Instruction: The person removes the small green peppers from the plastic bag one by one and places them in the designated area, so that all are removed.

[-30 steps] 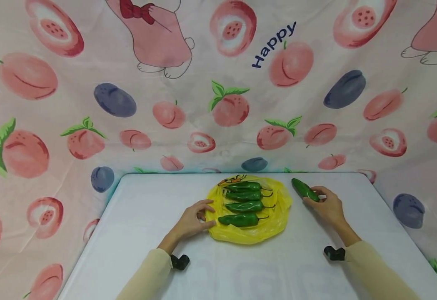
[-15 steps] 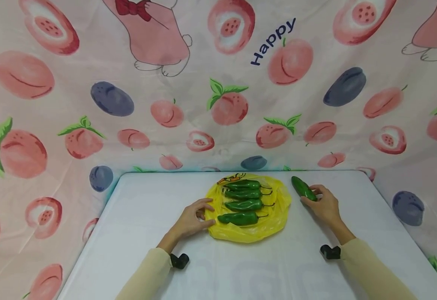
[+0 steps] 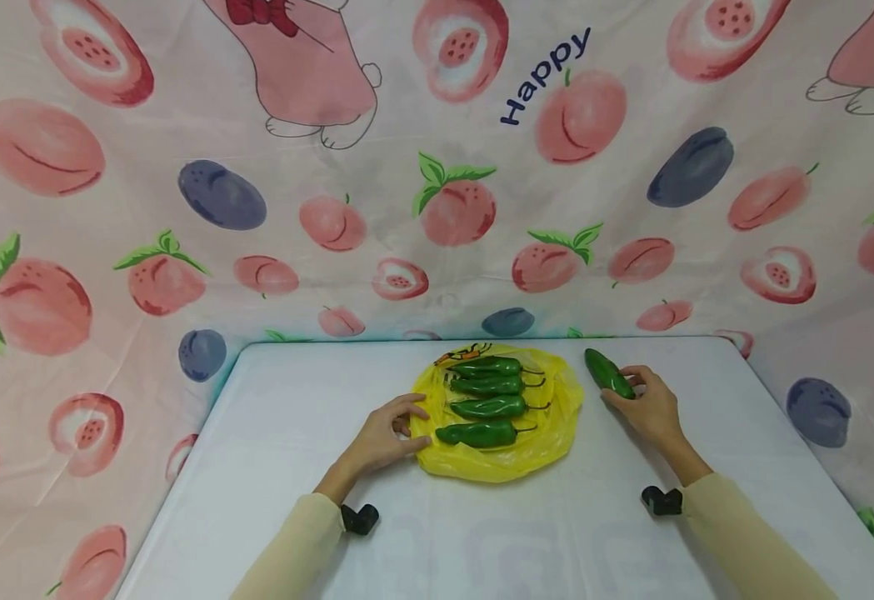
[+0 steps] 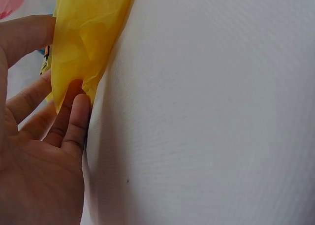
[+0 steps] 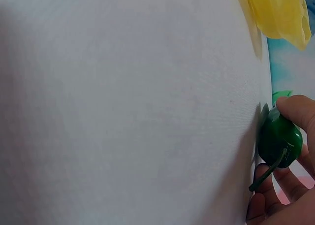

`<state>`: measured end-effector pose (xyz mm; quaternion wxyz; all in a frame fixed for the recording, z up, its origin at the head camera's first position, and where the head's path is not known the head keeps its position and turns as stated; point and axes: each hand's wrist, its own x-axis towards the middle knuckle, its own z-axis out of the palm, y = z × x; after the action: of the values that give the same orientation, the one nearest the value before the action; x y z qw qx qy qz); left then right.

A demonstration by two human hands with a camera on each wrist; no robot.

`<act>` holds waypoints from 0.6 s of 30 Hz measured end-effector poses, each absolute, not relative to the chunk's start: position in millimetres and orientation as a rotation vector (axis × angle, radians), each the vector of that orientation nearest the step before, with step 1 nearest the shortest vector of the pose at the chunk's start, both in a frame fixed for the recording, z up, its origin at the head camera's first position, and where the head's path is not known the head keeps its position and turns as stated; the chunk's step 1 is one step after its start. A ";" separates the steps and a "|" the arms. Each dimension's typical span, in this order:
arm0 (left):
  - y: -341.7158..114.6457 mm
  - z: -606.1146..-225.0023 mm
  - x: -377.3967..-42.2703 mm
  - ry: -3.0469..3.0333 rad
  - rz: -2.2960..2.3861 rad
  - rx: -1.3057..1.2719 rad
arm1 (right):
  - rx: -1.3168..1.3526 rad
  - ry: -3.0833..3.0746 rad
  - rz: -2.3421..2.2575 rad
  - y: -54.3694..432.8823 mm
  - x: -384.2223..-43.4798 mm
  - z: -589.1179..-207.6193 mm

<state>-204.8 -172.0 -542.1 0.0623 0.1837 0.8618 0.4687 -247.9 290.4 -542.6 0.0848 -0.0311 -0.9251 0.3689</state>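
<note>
Several green chili peppers (image 3: 487,407) lie in a column on a flattened yellow plastic bag (image 3: 500,468), stems toward the right. At the bag's left edge is my left hand (image 3: 386,435), thumb and fingers spread and touching the plastic. In the left wrist view, the yellow bag (image 4: 91,33) partly covers the fingertips. To the right of the bag, my right hand (image 3: 650,408) pinches another green chili pepper (image 3: 605,372) near its stem end, its tip pointing to the back left. Its stem shows in the right wrist view, below the pepper's shiny body (image 5: 279,136).
The white table (image 3: 294,400) ends at a back edge just behind the bag and the pepper. A fruit-printed cloth (image 3: 444,275) rises behind it and along both sides. Black wrist devices (image 3: 362,519) sit at both sleeves.
My right hand has shifted very slightly left with the pepper still in its fingers. The left hand keeps its place at the bag's edge; the head view tilts a little.
</note>
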 end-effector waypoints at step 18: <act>-169.3 -544.5 -206.3 2.664 1.440 0.590 | 0.042 -2.955 1.104 299.6 -249.1 -524.3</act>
<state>-206.3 -169.3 -544.5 0.0282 0.1912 0.8631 0.4665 -249.1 299.6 -524.3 -0.0067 0.0134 -0.9366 0.3500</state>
